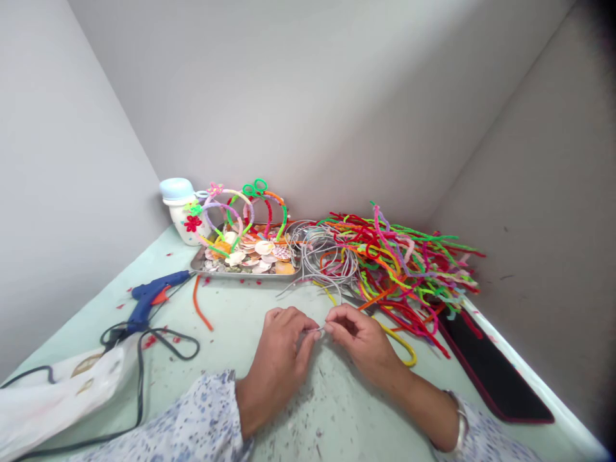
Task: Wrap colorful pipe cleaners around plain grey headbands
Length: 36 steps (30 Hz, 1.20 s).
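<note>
Between my two hands runs a short stretch of thin grey wire [321,328]. My left hand [287,343] pinches it between thumb and forefinger. From the other side, my right hand [362,339] holds it in a fingertip pinch, close to the left fingertips. Just beyond the hands lies a loose coil of grey wire [304,258], and I cannot tell whether the held wire joins it. A yellow-handled tool [408,350] sits beside my right hand, partly under fuzzy pipe cleaners [399,256].
A metal tray [250,276] of shells [262,249] stands at the back, with pipe-cleaner headbands [240,212] and a white bottle [185,218] by it. To the left lie a blue glue gun [144,301], its cord and a white bag [72,398]. A black flat object [500,372] rests at right.
</note>
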Tool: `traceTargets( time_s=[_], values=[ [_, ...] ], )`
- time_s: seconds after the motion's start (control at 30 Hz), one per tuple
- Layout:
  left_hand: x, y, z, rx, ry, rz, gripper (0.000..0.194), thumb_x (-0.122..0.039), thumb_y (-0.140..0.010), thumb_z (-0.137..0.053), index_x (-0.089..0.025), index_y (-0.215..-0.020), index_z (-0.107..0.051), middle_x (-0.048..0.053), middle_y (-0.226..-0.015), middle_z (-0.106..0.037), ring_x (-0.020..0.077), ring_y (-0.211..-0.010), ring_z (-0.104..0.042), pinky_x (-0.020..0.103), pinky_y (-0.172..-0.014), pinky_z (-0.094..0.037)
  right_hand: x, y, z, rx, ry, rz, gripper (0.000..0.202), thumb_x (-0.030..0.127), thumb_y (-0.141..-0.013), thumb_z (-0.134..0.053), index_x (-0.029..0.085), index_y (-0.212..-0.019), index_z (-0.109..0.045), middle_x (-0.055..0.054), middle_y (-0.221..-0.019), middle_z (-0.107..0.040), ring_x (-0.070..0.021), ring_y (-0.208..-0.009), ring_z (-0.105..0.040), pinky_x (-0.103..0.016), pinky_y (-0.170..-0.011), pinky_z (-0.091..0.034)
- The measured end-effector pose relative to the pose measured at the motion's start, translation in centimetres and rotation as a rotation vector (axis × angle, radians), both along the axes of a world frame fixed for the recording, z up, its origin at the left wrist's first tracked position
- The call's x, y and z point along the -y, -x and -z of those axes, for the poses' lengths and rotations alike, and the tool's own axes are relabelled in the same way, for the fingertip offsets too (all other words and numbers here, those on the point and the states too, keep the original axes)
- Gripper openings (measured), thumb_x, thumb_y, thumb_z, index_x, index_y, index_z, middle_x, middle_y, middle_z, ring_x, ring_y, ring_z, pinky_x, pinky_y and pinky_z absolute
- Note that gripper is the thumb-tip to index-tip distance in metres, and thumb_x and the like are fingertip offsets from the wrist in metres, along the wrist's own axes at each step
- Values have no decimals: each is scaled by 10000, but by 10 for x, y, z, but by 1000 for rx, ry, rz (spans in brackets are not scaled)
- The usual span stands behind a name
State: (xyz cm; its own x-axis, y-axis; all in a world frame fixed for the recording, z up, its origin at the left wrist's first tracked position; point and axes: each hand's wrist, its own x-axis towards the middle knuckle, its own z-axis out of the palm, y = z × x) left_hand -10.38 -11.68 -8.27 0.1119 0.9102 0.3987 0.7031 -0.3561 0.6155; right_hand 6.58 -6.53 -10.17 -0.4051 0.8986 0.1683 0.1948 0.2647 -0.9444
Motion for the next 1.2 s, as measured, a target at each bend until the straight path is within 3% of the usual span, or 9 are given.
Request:
traceTargets(
  time_s=[0.27, 0.4, 0.53, 0.67, 0.77, 0.93, 1.2],
  values=[
    [0, 0, -1, -16, 8, 31, 181, -165, -908, -449, -189, -806, -597, 22, -777, -606, 183, -771, -541, 381, -808, -379, 1, 0, 0, 23, -3, 4, 87, 286, -838, -606, 211, -795, -619, 20, -707, -564, -128, -621, -487, -235, -569, -388],
    [-1, 1, 0, 1, 29, -18, 174, -176, -908, -454, -184, -794, -585, 28, -777, -591, 192, -780, -533, 371, -787, -388, 2, 1, 2, -18, 81, -7, 179, 337, -850, -595, 226, -988, -615, 4, -754, -626, -137, -613, -522, -244, -559, -420],
    [-3, 2, 2, 60, 68, -70, 164, -189, -909, -467, -189, -802, -592, 26, -799, -598, 194, -807, -539, 358, -784, -394, 5, 0, 3, -7, 32, -25, 272, 312, -876, -567, 235, -1136, -544, 3, -765, -651, -126, -585, -520, -241, -551, -419],
    [-5, 4, 3, 110, 99, -64, 179, -237, -925, -465, -202, -817, -603, 20, -812, -602, 195, -834, -539, 347, -791, -389, 7, 0, 1, -40, -2, 36, 222, 334, -885, -563, 235, -1075, -505, 27, -677, -619, -121, -572, -519, -222, -529, -407],
    [-5, 4, 2, 132, 99, -48, 181, -258, -934, -457, -206, -837, -600, 19, -827, -599, 193, -849, -532, 343, -803, -379, 6, 0, -1, -86, 103, 44, 195, 411, -892, -535, 226, -954, -527, 27, -668, -607, -100, -478, -474, -196, -418, -368],
    [-4, 4, 1, 150, 105, -7, 198, -258, -944, -444, -197, -822, -587, 11, -814, -580, 179, -834, -523, 335, -816, -361, -1, 0, -6, -50, 229, 14, 342, 477, -882, -511, 187, -713, -575, 22, -605, -557, -81, -406, -415, -185, -335, -323],
    [-4, 4, 1, 116, 145, 34, 200, -263, -932, -462, -185, -807, -597, 12, -785, -569, 180, -805, -519, 339, -805, -358, -6, 1, -10, 4, 272, 55, 330, 432, -862, -544, 180, -650, -563, 43, -529, -526, -64, -349, -367, -190, -320, -274]
  ],
)
